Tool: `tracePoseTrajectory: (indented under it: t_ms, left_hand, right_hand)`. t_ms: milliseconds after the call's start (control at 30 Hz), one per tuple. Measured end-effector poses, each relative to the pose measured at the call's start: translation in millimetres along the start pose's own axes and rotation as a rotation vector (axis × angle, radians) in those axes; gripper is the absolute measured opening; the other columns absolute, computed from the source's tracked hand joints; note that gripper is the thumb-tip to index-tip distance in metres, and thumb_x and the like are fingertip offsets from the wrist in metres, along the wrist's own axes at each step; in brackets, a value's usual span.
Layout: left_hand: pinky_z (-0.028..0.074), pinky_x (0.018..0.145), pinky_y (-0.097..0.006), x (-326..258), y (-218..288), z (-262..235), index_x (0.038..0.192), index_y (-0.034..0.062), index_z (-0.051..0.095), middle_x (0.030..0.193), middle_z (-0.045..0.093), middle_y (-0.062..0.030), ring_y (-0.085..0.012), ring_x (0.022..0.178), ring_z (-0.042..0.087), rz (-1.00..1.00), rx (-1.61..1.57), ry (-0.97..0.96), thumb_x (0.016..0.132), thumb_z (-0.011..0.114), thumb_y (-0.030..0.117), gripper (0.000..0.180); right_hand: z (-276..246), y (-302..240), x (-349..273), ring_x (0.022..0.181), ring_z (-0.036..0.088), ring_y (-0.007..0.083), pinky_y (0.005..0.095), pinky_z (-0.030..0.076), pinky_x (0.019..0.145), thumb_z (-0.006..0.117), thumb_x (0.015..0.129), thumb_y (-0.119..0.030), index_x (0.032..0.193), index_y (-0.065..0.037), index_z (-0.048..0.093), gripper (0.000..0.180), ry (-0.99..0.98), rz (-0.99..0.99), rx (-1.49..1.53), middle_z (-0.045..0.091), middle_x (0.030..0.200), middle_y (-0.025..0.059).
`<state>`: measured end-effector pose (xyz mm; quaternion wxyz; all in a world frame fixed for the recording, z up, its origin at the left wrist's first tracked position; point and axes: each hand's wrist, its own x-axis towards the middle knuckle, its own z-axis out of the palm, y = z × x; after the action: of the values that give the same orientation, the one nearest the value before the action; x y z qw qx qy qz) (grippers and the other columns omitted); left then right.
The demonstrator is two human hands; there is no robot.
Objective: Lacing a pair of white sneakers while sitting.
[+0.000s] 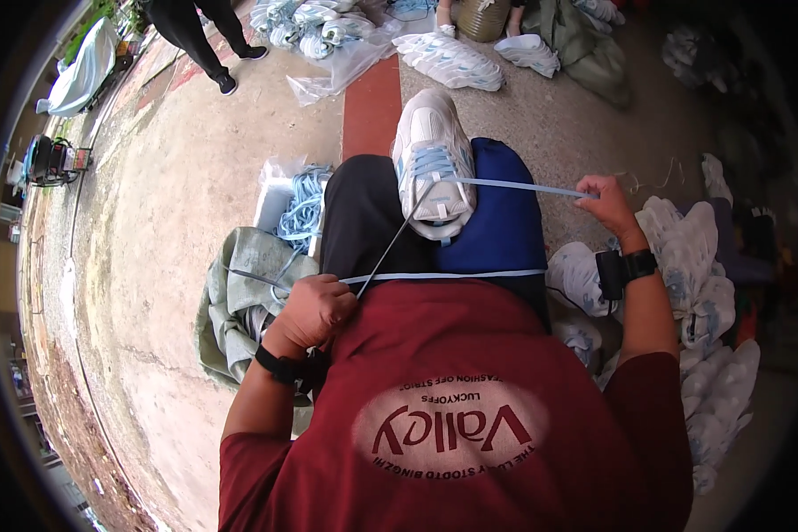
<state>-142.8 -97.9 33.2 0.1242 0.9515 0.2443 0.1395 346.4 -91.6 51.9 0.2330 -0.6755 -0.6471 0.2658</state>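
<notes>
A white sneaker [433, 133] rests on my thighs, its toe pointing away from me. Light blue lacing [436, 161] crosses its tongue. My right hand [605, 202] is closed on a flat light blue shoelace [532, 185], stretched tight sideways from the shoe. In my closed left hand [317, 307], near my left hip, is a thin grey rod [387, 251] whose far end reaches the shoe's upper eyelets; its tip is too small to make out. Another light blue lace [452, 276] lies across my lap and passes by the left hand.
A bundle of blue laces [305, 206] lies beside my left knee, above a grey-green sack [226, 310]. White sneakers [696, 266] are piled on my right. More shoes [449, 62] lie ahead, and a person in dark trousers [195, 35] stands at the far left.
</notes>
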Motion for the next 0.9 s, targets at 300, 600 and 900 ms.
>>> tracePoseTrajectory:
  t_ms: [300,600,900]
  left_hand:
    - [0.043,0.05,-0.03,48,-70,-64,0.07,0.0078,0.061,0.064,0.058,-0.005,-0.0217,0.057,0.055,-0.297,0.516,0.799,0.069,0.068,0.002,0.009]
    - [0.046,0.059,-0.025,10,-130,-19,0.077,0.0019,0.063,0.071,0.062,-0.0063,-0.0152,0.063,0.058,-0.516,0.028,0.753,0.072,0.066,-0.004,0.008]
    - [0.04,0.059,-0.02,-127,-190,10,0.085,0.0023,0.066,0.073,0.061,0.0022,-0.0059,0.063,0.049,-1.049,-0.665,0.623,0.079,0.067,0.009,0.009]
  right_hand:
    - [-2,10,7,0.059,0.046,0.0091,0.0243,0.038,0.055,0.059,0.072,-0.006,0.07,-0.001,0.056,0.006,0.071,-0.032,0.092,0.05,0.062,0.001]
    - [3,36,4,0.057,0.045,0.0077,0.0237,0.037,0.054,0.062,0.074,-0.008,0.07,-0.001,0.06,0.009,0.024,0.139,0.231,0.049,0.059,-0.0027]
    - [-36,107,-43,0.061,0.047,0.0062,0.0229,0.039,0.057,0.062,0.077,-0.012,0.07,0.0,0.061,0.014,0.134,0.192,0.133,0.053,0.062,-0.0028]
